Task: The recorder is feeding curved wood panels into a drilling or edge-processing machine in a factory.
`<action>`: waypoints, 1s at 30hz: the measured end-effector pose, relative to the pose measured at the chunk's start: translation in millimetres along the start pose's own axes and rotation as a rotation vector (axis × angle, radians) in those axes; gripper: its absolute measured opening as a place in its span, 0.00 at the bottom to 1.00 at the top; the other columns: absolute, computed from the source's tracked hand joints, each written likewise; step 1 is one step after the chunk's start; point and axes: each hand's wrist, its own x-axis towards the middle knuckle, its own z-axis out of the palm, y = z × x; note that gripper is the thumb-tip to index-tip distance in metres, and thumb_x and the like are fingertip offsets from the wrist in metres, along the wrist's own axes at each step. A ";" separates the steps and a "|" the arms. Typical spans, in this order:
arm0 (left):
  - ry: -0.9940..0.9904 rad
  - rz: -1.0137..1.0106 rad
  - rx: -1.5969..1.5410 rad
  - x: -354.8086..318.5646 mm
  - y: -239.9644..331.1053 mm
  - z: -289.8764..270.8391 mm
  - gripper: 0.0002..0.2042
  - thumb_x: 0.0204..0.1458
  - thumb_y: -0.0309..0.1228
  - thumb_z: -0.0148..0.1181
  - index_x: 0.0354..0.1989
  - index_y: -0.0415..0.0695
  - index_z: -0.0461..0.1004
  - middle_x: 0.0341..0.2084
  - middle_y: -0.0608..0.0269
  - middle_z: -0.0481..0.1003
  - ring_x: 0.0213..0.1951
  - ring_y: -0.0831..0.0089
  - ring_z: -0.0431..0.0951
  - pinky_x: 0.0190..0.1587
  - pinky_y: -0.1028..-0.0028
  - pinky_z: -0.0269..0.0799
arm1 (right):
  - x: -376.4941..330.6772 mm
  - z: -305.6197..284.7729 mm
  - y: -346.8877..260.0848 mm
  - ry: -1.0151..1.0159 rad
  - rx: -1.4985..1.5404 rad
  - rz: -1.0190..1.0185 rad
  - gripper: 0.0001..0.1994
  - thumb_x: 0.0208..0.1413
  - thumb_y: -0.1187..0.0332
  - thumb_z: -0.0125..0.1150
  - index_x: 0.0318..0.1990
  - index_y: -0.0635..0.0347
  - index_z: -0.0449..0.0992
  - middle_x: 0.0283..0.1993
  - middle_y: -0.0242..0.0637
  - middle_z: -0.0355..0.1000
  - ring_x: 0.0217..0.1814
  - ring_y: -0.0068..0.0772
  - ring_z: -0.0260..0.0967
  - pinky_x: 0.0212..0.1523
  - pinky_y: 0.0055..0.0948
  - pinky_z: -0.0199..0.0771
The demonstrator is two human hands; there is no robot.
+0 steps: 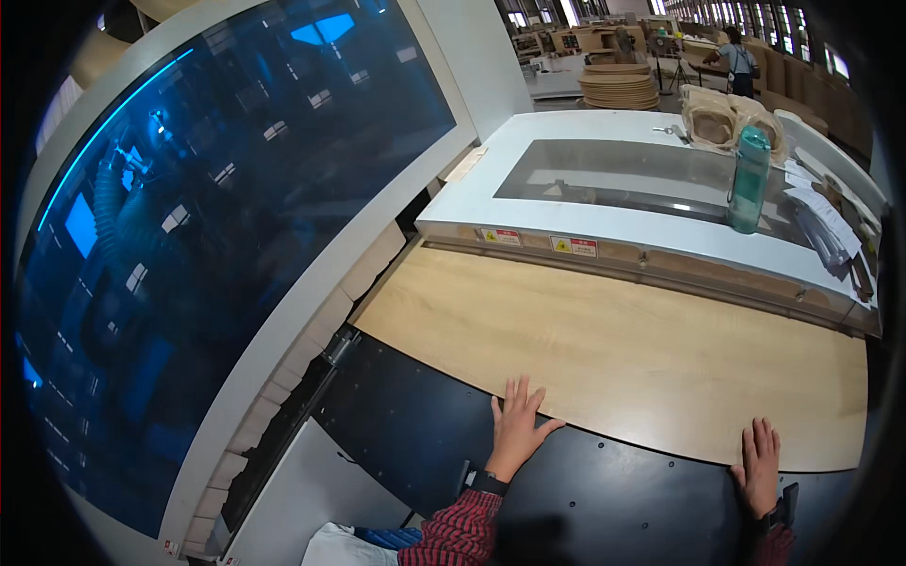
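Note:
A long wooden board [604, 349] with pale grain lies flat on the black machine table [604, 491]. Its far side reaches up to the front of a white machine housing. My left hand [516, 429] rests palm down at the board's near edge, fingers spread on the wood and thumb pointing right. Further right, my right hand [759, 469] lies flat across the same edge, its fingers stretched forward on the surface. Neither hand grips anything. Both wrists wear dark bands.
At left rises a large dark blue window panel [226, 236] in a pale frame. On the white housing [472, 203] stand a green bottle [749, 184], papers [823, 219] and a plastic-wrapped bundle [710, 121]. Behind are stacked round boards [618, 87] and another person [736, 64].

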 end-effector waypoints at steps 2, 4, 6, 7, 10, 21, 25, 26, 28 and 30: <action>-0.009 -0.018 0.029 0.8 -0.9 -1.8 0.32 0.41 0.52 0.58 0.52 0.46 0.64 0.60 0.51 0.50 0.63 0.54 0.44 0.59 0.48 0.39 | 2.1 6.1 0.5 0.002 -0.016 -0.034 0.30 0.44 0.59 0.54 0.54 0.69 0.59 0.62 0.52 0.49 0.66 0.55 0.41 0.63 0.50 0.39; 0.016 -0.015 0.003 -1.1 -3.7 -0.6 0.32 0.41 0.52 0.58 0.52 0.46 0.64 0.61 0.51 0.49 0.63 0.54 0.44 0.59 0.47 0.38 | 4.4 6.9 -2.9 0.016 0.006 -0.018 0.30 0.41 0.63 0.57 0.54 0.68 0.59 0.62 0.52 0.49 0.66 0.54 0.41 0.63 0.48 0.39; 0.019 -0.010 0.004 -1.7 -1.9 0.0 0.31 0.43 0.52 0.57 0.54 0.47 0.63 0.61 0.51 0.49 0.63 0.53 0.44 0.59 0.47 0.39 | 1.3 7.4 -4.5 0.058 0.006 -0.024 0.31 0.39 0.67 0.60 0.54 0.67 0.59 0.62 0.51 0.50 0.66 0.53 0.42 0.63 0.47 0.40; 0.035 -0.004 -0.007 -3.5 -1.1 4.2 0.31 0.43 0.52 0.57 0.54 0.47 0.63 0.61 0.51 0.49 0.63 0.53 0.44 0.59 0.47 0.39 | -2.3 9.3 -3.7 0.067 0.031 -0.003 0.30 0.39 0.67 0.60 0.54 0.67 0.60 0.62 0.51 0.50 0.66 0.53 0.42 0.63 0.47 0.40; -0.007 0.117 0.010 -17.6 9.2 23.6 0.28 0.47 0.51 0.52 0.56 0.55 0.62 0.61 0.54 0.49 0.64 0.54 0.42 0.56 0.40 0.38 | -9.5 20.5 -4.3 0.133 0.046 0.017 0.29 0.39 0.71 0.60 0.53 0.67 0.61 0.61 0.51 0.52 0.65 0.53 0.43 0.63 0.47 0.41; -0.044 0.130 0.024 -21.6 39.6 8.7 0.24 0.48 0.50 0.50 0.54 0.61 0.63 0.61 0.64 0.51 0.64 0.59 0.44 0.50 0.31 0.40 | -16.0 -8.6 -40.6 0.175 -0.008 0.103 0.23 0.30 0.74 0.66 0.41 0.62 0.68 0.48 0.43 0.64 0.52 0.47 0.59 0.46 0.38 0.65; -0.032 0.127 0.015 -18.1 36.1 7.6 0.24 0.48 0.50 0.51 0.54 0.61 0.64 0.61 0.64 0.52 0.63 0.60 0.44 0.50 0.31 0.40 | -14.0 5.7 -37.1 0.286 -0.022 0.118 0.26 0.29 0.74 0.66 0.42 0.62 0.68 0.49 0.43 0.63 0.52 0.47 0.59 0.48 0.38 0.65; -0.041 0.118 0.008 -16.7 36.7 5.1 0.24 0.47 0.49 0.52 0.54 0.61 0.64 0.61 0.64 0.52 0.63 0.60 0.44 0.50 0.31 0.40 | -13.7 6.4 -34.8 0.318 -0.007 0.115 0.26 0.28 0.74 0.66 0.43 0.62 0.68 0.49 0.43 0.63 0.52 0.47 0.59 0.48 0.37 0.65; -0.053 0.109 -0.002 -15.6 38.5 7.0 0.23 0.47 0.49 0.52 0.54 0.60 0.64 0.61 0.64 0.52 0.63 0.60 0.44 0.50 0.31 0.40 | -11.9 2.5 -33.6 0.301 0.021 0.138 0.27 0.28 0.74 0.66 0.43 0.62 0.68 0.49 0.43 0.63 0.52 0.47 0.59 0.48 0.37 0.65; -0.045 0.098 -0.001 -15.2 35.8 9.3 0.24 0.46 0.51 0.52 0.53 0.62 0.65 0.61 0.67 0.52 0.64 0.61 0.45 0.51 0.32 0.38 | -11.5 -0.5 -33.4 0.291 0.060 0.168 0.27 0.27 0.74 0.66 0.43 0.62 0.68 0.49 0.43 0.63 0.52 0.47 0.59 0.48 0.37 0.64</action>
